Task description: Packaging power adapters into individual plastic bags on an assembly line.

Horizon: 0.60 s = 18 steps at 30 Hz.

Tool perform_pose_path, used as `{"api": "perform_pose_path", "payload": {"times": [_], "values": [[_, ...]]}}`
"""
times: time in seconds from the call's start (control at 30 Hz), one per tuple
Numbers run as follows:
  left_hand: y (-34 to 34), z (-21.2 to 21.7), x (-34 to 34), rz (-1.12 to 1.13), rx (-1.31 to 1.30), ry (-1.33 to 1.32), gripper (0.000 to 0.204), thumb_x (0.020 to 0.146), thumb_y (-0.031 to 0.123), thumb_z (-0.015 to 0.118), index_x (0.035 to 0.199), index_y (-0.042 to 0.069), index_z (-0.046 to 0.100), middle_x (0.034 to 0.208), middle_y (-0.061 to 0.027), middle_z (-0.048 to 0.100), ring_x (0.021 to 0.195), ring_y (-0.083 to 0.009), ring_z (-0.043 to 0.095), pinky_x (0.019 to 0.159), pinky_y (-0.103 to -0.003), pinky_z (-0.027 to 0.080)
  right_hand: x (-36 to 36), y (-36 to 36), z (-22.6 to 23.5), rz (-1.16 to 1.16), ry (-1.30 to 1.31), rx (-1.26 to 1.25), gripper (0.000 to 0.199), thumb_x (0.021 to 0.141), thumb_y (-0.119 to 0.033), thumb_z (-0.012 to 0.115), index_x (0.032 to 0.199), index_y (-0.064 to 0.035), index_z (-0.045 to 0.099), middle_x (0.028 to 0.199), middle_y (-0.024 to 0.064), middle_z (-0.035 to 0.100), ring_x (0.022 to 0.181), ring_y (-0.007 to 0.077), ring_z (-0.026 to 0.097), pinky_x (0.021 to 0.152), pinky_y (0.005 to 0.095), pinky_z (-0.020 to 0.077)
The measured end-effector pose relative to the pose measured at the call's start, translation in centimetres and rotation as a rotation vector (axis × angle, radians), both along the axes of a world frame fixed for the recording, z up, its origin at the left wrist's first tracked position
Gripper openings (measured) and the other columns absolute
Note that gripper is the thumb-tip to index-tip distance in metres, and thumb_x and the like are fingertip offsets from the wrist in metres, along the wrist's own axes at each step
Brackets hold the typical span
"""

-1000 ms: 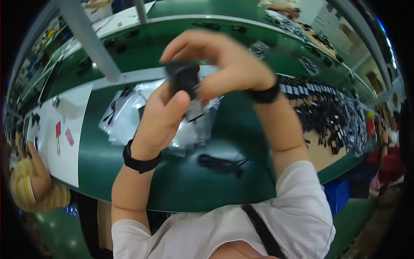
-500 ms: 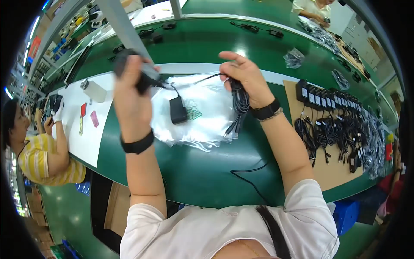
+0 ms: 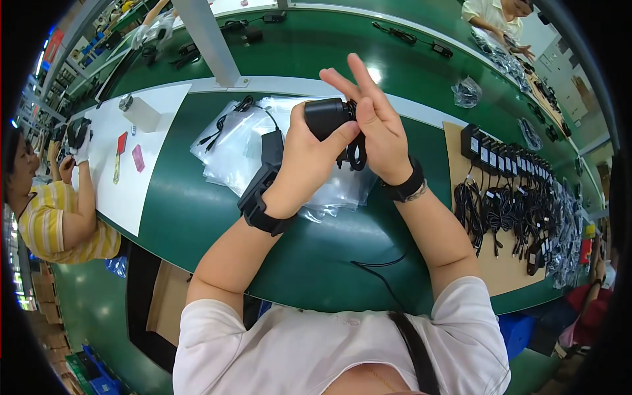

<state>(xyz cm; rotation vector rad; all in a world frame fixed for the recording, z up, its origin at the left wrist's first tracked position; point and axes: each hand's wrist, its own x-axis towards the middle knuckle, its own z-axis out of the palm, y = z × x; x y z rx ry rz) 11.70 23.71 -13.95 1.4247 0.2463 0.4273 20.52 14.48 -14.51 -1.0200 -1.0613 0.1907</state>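
Observation:
In my left hand (image 3: 309,148) is a black power adapter (image 3: 324,117), gripped over the middle of the bench. My right hand (image 3: 384,135) meets it, its thumb bent over a bundled black cable (image 3: 357,153) and two fingers stretched upward. The cable bundle sits between both hands, against the adapter's end. Beneath them lies a stack of clear plastic bags (image 3: 220,161). A second black adapter (image 3: 272,146) rests on the bags beside my left wrist, with its tied cable (image 3: 220,126) to the upper left.
Rows of adapters (image 3: 490,157) with bundled cables cover a brown board (image 3: 454,141) at right. A loose cable (image 3: 378,264) lies near the front edge. A metal post (image 3: 209,46) rises behind the bags. A white bottle (image 3: 140,113) stands left, near a person in yellow stripes (image 3: 62,217).
My left hand has moved right, bringing the adapter against the cable bundle at my right hand. The second adapter stays on the bags. The head view has shifted slightly.

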Motion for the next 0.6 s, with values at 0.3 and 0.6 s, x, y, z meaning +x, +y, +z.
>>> {"api": "perform_pose_path", "payload": {"times": [0.3,0.6], "values": [[0.6,-0.6,-0.3,0.057,0.143,-0.07,0.05,0.062,0.005,0.078,0.097,0.0,0.043,0.083,-0.0064,0.058,0.069,-0.0114,0.058,0.058,-0.023,0.049,-1.1,-0.4,1.0,0.276,-0.032,0.019,0.064,0.097,-0.036,0.027,0.14,-0.0098,-0.011,0.146,0.0187,0.008,0.137,0.0249,0.003,0.108,0.0357,0.0078],[2.7,1.5,-1.3,0.38,0.34,-0.595,0.061,0.059,-0.002,0.078,0.102,0.003,0.035,0.079,-0.0093,0.058,0.066,-0.0151,0.061,0.057,-0.025,0.052,-1.0,-1.8,0.8,0.322,0.76,-0.62,0.047,0.095,-0.04,0.033,0.101,0.0017,0.055,0.076,0.0131,0.063,0.068,0.0209,0.064,0.067,0.0337,0.0523]]}}
